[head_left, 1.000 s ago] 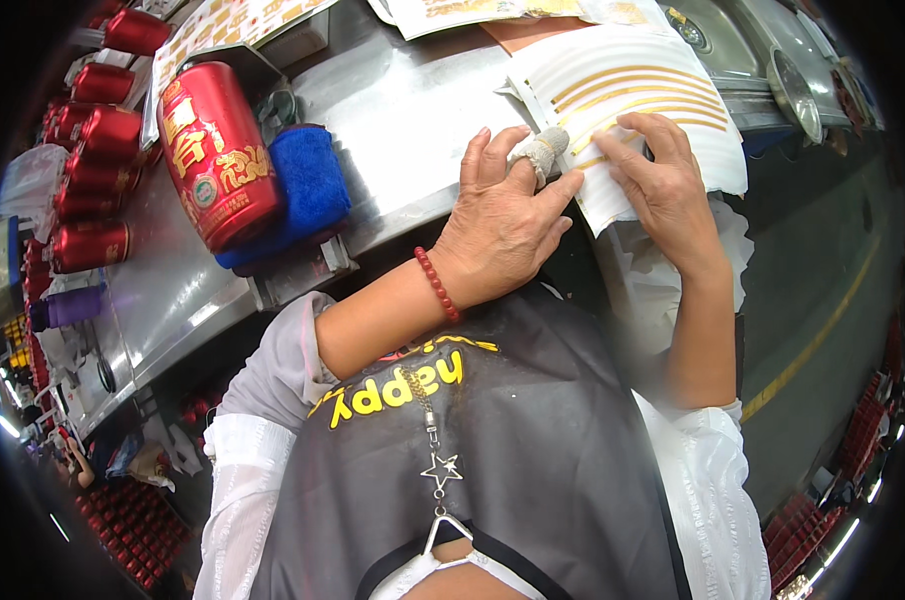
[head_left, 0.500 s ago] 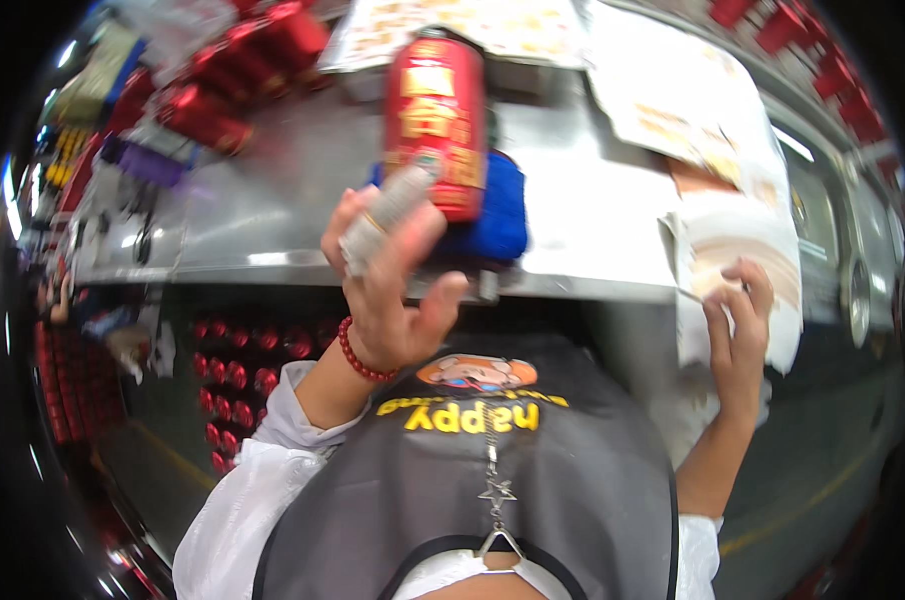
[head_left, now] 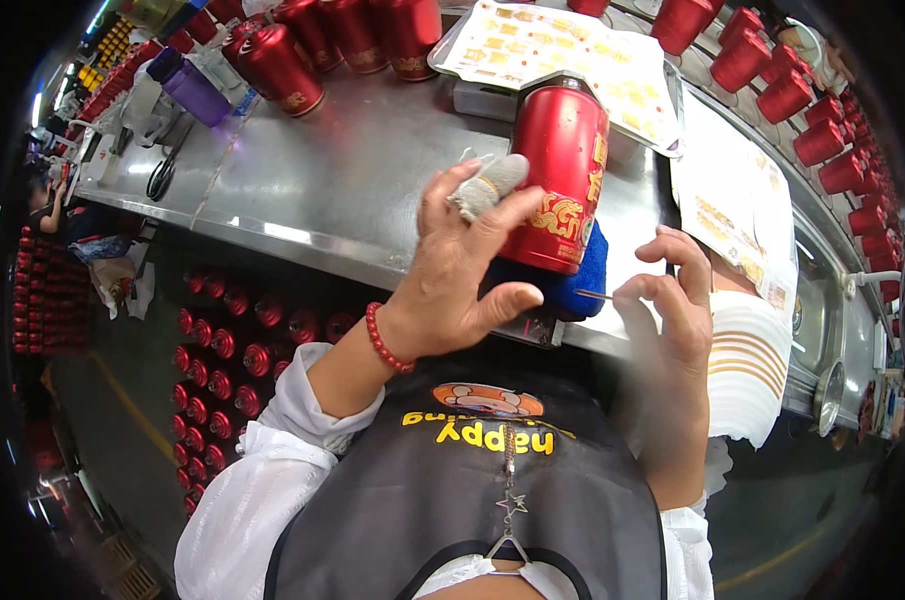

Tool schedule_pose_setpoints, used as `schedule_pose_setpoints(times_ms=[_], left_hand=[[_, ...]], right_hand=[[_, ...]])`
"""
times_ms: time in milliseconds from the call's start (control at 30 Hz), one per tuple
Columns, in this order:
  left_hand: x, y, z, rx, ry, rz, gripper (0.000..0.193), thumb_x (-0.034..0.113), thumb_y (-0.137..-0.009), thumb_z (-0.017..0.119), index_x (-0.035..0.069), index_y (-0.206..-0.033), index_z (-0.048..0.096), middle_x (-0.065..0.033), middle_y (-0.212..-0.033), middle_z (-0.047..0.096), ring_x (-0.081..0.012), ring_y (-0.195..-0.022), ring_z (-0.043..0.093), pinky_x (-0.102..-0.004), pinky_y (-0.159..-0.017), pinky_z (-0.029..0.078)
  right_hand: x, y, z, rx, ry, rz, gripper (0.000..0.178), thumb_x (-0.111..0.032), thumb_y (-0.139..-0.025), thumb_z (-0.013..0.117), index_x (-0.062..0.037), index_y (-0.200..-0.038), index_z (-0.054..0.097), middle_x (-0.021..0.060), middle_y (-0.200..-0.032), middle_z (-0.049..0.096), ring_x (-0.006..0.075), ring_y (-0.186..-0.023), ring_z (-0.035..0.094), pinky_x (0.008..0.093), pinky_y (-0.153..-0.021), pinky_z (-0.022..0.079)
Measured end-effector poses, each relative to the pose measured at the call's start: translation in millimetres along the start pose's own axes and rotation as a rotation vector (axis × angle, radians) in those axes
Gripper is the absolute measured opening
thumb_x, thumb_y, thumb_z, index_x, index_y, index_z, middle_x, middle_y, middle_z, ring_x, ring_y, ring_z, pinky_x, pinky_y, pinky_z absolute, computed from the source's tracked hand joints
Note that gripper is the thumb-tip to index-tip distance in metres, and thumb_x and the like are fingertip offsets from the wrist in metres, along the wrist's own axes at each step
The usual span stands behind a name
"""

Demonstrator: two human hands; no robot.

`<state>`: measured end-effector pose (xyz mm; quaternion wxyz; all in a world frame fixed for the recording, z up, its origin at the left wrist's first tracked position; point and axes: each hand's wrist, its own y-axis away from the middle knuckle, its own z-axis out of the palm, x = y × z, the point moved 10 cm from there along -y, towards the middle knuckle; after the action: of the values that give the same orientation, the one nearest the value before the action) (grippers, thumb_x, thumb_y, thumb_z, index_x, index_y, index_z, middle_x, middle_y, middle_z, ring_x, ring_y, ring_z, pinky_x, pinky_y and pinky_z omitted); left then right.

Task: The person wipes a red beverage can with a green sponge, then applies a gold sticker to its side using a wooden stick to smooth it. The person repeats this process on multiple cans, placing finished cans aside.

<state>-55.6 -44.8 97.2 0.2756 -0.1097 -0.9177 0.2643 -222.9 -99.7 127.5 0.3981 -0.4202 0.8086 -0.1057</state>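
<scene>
Glossy red metal-looking cylinder (head_left: pixel 561 160): likely stiff, slippery, easily scratched; cup it mid-body. Left grip (head_left: pixel 447 272) spread loosely at its side; right grip (head_left: pixel 685 318) pinches slim metallic tool (head_left: pixel 597 295).

A steel worktop (head_left: pixel 343 170) catches bright glare near its front edge; a metal sink (head_left: pixel 839 318) lies beyond its right end. Yellow lines (head_left: pixel 136 402) mark the dark floor (head_left: pixel 123 480).

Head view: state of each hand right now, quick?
Left hand: open, fingers spread, index finger over the red canister; firm contact cannot be told.
Right hand: closed, pinching a thin tool.
</scene>
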Motion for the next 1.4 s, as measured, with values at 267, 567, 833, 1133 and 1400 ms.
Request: schedule_pose_setpoints(times_ms=[267, 567, 833, 1133, 1400], left_hand=[[10, -2, -5, 0.063, 0.214, -0.032, 0.007, 0.013, -0.093, 0.064, 0.006, -0.092, 0.066, -0.0285, -0.138, 0.055, -0.0391, -0.139, 0.029, -0.0462, -0.116, 0.023], [-1, 5, -17, 0.137, 0.149, -0.079, 0.010, 0.013, -0.093, 0.064, 0.005, -0.088, 0.066, -0.0272, -0.133, 0.059, -0.0407, -0.137, 0.032, -0.0471, -0.114, 0.025], [-31, 19, -6, 0.229, 0.235, -0.195, 0.010, 0.013, -0.088, 0.069, 0.006, -0.088, 0.062, -0.0248, -0.124, 0.061, -0.0405, -0.131, 0.037, -0.0498, -0.111, 0.027], [-39, 19, -2, 0.301, 0.259, -0.236, 0.012, 0.011, -0.084, 0.071, 0.006, -0.086, 0.060, -0.0234, -0.116, 0.061, -0.0415, -0.127, 0.040, -0.0488, -0.107, 0.033], [-38, 15, -1, 0.295, 0.253, -0.229, 0.013, 0.011, -0.084, 0.072, 0.006, -0.085, 0.060, -0.0223, -0.116, 0.062, -0.0418, -0.125, 0.042, -0.0495, -0.107, 0.033]], right_hand=[[-13, -13, 33, -0.077, -0.002, -0.014, 0.012, 0.000, -0.081, 0.072, -0.0039, -0.088, 0.063, 0.0149, -0.116, 0.055, 0.0369, -0.119, 0.051, 0.0455, -0.100, 0.042], [-10, -14, 51, -0.138, -0.057, 0.008, 0.015, -0.017, -0.091, 0.071, -0.0032, -0.090, 0.066, 0.0172, -0.123, 0.049, 0.0319, -0.116, 0.052, 0.0403, -0.094, 0.045], [2, -16, 54, -0.082, -0.030, 0.104, 0.016, -0.012, -0.088, 0.073, -0.0002, -0.084, 0.063, 0.0200, -0.111, 0.055, 0.0322, -0.111, 0.052, 0.0395, -0.092, 0.044], [8, -20, 54, -0.036, -0.006, 0.121, 0.019, -0.012, -0.087, 0.075, 0.0008, -0.083, 0.062, 0.0199, -0.103, 0.057, 0.0325, -0.104, 0.054, 0.0398, -0.087, 0.046], [15, -19, 54, -0.035, -0.044, 0.163, 0.020, -0.013, -0.086, 0.075, 0.0004, -0.082, 0.061, 0.0192, -0.102, 0.057, 0.0318, -0.102, 0.056, 0.0391, -0.085, 0.047]])
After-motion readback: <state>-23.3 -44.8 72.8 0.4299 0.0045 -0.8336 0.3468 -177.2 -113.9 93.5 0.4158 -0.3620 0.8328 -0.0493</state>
